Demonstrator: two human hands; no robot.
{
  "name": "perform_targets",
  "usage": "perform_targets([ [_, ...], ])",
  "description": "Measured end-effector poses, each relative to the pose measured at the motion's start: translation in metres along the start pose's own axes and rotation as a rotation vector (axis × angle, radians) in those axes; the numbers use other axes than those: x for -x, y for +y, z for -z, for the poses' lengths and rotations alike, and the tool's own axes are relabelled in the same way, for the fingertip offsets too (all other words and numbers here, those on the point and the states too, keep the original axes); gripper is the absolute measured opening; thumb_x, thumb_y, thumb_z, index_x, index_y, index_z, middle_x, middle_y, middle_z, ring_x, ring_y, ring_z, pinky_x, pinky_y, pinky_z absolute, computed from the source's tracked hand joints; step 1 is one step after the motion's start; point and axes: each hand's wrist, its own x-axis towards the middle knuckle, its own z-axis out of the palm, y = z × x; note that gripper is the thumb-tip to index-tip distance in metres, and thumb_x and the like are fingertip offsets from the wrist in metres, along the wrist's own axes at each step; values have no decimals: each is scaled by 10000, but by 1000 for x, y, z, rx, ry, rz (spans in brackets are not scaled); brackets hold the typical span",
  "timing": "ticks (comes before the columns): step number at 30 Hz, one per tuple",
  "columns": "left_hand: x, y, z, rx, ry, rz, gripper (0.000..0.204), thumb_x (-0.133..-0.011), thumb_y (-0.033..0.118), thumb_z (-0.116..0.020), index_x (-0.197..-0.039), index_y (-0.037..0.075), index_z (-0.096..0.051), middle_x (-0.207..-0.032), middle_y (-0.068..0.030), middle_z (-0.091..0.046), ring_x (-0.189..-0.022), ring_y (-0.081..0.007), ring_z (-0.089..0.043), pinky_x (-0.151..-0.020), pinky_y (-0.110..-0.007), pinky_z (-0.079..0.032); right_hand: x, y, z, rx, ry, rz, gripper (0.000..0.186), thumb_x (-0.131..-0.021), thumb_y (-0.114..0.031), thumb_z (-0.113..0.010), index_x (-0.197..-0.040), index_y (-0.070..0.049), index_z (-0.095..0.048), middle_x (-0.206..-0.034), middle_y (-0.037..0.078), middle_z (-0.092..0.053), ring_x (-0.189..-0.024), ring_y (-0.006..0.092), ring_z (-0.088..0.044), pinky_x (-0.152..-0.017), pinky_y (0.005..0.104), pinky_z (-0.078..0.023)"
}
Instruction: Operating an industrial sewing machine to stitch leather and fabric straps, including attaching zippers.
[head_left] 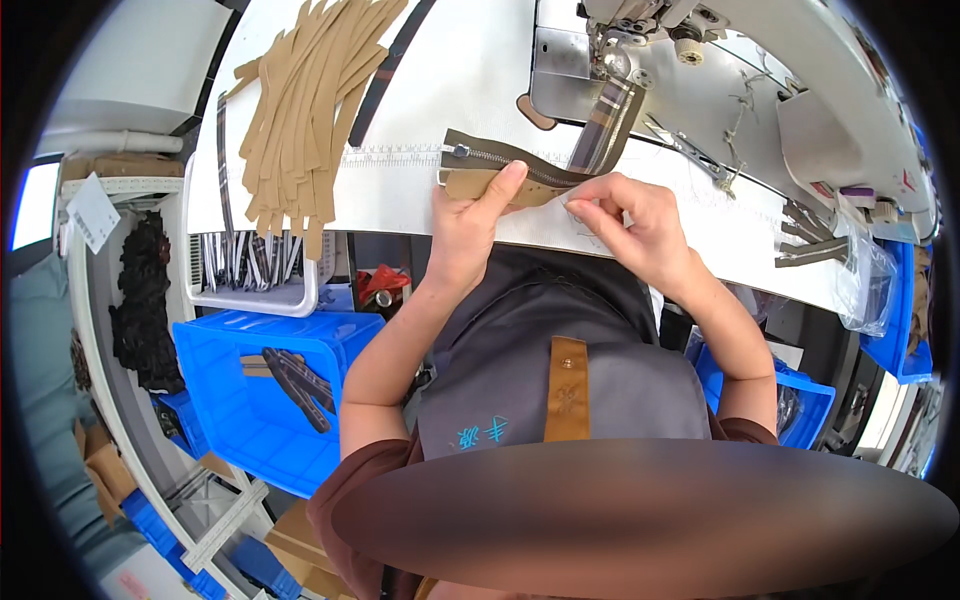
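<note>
My left hand (470,220) grips a dark olive zipper (545,174) near its slider end, thumb on top. Beneath the zipper's front edge, a tan fabric strip (465,183) lies in the same grip. My right hand (645,225) is closed in a pinch beside the strip's right end; what its fingertips hold, if anything, is too small to make out. Behind my right hand, a plaid fabric strip (598,125) with a dark edge runs up to the sewing machine's presser foot (615,65).
Many tan strips (310,110) lie piled at the left of the white table (400,205). Small scissors-like snips (700,160) rest right of the plaid strip. Dark zipper pieces (815,240) lie at the right edge. A blue bin (270,400) stands below left.
</note>
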Motion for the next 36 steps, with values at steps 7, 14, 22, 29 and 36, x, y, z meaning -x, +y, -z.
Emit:
perform_targets([
  [7,8,3,-6,35,28,119,131,-933,82,-584,-1027,14,-645,-962,-73,-673,-864,-168,-668,-752,-328,-571,-7,-3,-14,674,307,561,201,-740,-39,-626,-931,-12,-573,-737,73,-534,-591,209,-574,-508,326,-488],
  [14,6,6,-4,98,0,172,170,-949,133,-572,-1069,31,-634,-1018,-86,-677,-915,-207,-679,-794,-368,-558,-16,-2,5,105,258,414,212,-726,-28,-661,-907,-30,-551,-744,70,-558,-605,233,-595,-511,336,-498],
  [22,11,6,-6,104,-52,198,180,-957,139,-561,-1098,42,-618,-1036,-83,-672,-913,-212,-679,-785,-367,-556,-10,9,-8,535,236,553,205,-726,-19,-674,-893,-38,-557,-750,79,-561,-616,215,-606,-497,324,-488],
  [29,0,10,11,168,-2,145,188,-965,178,-556,-1110,63,-587,-1055,-87,-667,-908,-225,-676,-769,-360,-546,11,-3,-14,766,383,420,263,-738,-94,-720,-978,-40,-627,-928,94,-648,-904,264,-648,-792,383,-517],
  [36,5,6,7,181,13,183,216,-953,192,-584,-1120,56,-586,-1035,-87,-670,-885,-189,-675,-784,-347,-547,38,-2,-9,211,189,316,134,-803,-25,-669,-937,-32,-667,-696,99,-603,-617,266,-601,-562,348,-478],
])
